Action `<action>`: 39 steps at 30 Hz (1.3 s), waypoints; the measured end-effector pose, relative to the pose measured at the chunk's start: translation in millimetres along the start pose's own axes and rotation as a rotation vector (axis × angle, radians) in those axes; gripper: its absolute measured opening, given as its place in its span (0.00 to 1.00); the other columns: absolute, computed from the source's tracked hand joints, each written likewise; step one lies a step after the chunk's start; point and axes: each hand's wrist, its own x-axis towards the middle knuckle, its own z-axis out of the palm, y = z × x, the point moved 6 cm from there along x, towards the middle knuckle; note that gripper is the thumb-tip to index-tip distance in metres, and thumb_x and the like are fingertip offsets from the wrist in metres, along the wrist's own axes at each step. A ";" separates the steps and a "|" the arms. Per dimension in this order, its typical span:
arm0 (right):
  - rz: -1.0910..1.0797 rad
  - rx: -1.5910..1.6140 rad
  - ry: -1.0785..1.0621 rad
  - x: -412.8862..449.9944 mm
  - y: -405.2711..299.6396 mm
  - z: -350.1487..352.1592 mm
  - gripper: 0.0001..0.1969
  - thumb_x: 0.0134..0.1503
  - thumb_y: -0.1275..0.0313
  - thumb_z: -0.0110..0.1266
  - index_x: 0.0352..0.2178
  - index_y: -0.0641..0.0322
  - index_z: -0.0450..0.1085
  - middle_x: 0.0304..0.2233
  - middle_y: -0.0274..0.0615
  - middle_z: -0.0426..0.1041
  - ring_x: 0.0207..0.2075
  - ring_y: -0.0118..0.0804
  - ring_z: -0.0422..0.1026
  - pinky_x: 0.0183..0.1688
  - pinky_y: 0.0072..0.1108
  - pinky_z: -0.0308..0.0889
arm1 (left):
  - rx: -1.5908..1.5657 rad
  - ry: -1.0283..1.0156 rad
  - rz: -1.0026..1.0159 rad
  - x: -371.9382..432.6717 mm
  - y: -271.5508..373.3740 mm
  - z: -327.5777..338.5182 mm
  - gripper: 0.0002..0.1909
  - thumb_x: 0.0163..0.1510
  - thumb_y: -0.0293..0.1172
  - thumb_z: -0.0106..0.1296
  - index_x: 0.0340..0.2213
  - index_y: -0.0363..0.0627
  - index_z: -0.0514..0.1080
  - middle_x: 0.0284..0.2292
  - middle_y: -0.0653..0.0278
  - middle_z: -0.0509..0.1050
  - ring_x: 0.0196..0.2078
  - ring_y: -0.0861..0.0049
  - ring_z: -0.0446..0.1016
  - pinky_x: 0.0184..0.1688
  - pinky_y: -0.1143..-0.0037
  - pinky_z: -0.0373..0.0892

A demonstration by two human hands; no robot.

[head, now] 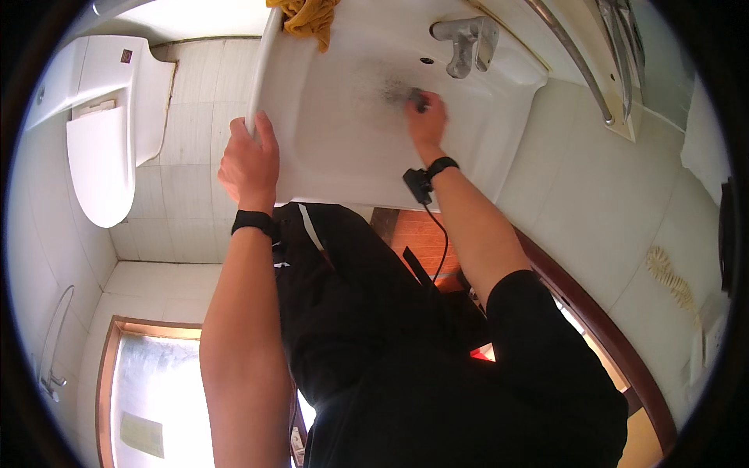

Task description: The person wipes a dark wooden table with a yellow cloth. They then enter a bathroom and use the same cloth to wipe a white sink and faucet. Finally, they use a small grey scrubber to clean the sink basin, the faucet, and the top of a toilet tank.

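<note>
A white ceramic washbasin [345,140] spreads out in front of me. My left hand [250,161] grips its left rim, with the thumb on the inner side. Inside the bowl, my right hand [428,123] pinches a small dark object [418,98], blurred and partly covered by the fingers, so its kind is unclear. Just left of that hand, a dark speckled patch [393,89] shows on the basin; I cannot tell whether it is dirt or the drain. A chrome single-lever faucet [462,47] is mounted beyond my right hand, near a small dark overflow hole [426,61].
A mustard-yellow cloth [307,20] drapes over the basin's far left corner. To the left stands a white toilet [102,146]. A metal rail [573,58] is fixed at the upper right. From a black strapped device [418,184] at my right wrist, a cable [443,245] hangs down.
</note>
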 end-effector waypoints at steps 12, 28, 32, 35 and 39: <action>0.163 0.498 -0.043 -27.4 -99.2 57.4 0.21 0.52 0.65 0.67 0.42 0.66 0.72 0.40 0.47 0.78 0.42 0.43 0.78 0.46 0.31 0.72 | 0.060 -0.002 -0.030 -4.6 -31.1 -3.0 0.32 0.67 0.61 0.35 0.50 0.45 0.72 0.33 0.49 0.82 0.37 0.48 0.80 0.39 0.56 0.73; 0.475 0.526 0.088 -16.0 12.6 31.4 0.24 0.52 0.66 0.67 0.47 0.67 0.71 0.44 0.48 0.76 0.44 0.40 0.75 0.47 0.28 0.71 | 0.001 0.015 -0.032 3.0 -12.7 -4.4 0.27 0.65 0.58 0.41 0.43 0.46 0.74 0.30 0.54 0.81 0.32 0.52 0.80 0.34 0.59 0.73; 0.756 0.341 0.068 -31.7 51.8 25.5 0.23 0.53 0.68 0.66 0.48 0.66 0.69 0.42 0.46 0.75 0.41 0.38 0.75 0.41 0.28 0.73 | -0.001 -0.048 -0.042 1.4 -8.6 3.2 0.30 0.66 0.61 0.37 0.46 0.47 0.73 0.31 0.51 0.81 0.36 0.49 0.80 0.39 0.58 0.73; 0.538 0.582 -0.451 -44.8 -33.5 67.5 0.28 0.55 0.71 0.64 0.55 0.66 0.63 0.42 0.42 0.72 0.39 0.33 0.73 0.37 0.27 0.74 | 0.006 -0.023 -0.064 -3.3 -38.9 -5.4 0.30 0.66 0.61 0.37 0.46 0.47 0.74 0.31 0.51 0.81 0.36 0.49 0.80 0.38 0.58 0.73; 0.647 0.471 -0.064 -4.6 7.3 47.3 0.27 0.54 0.67 0.67 0.52 0.65 0.66 0.44 0.44 0.73 0.40 0.35 0.74 0.37 0.28 0.75 | -0.023 -0.033 -0.061 -2.3 -26.2 3.7 0.30 0.66 0.61 0.38 0.46 0.46 0.74 0.31 0.51 0.81 0.36 0.49 0.80 0.39 0.58 0.73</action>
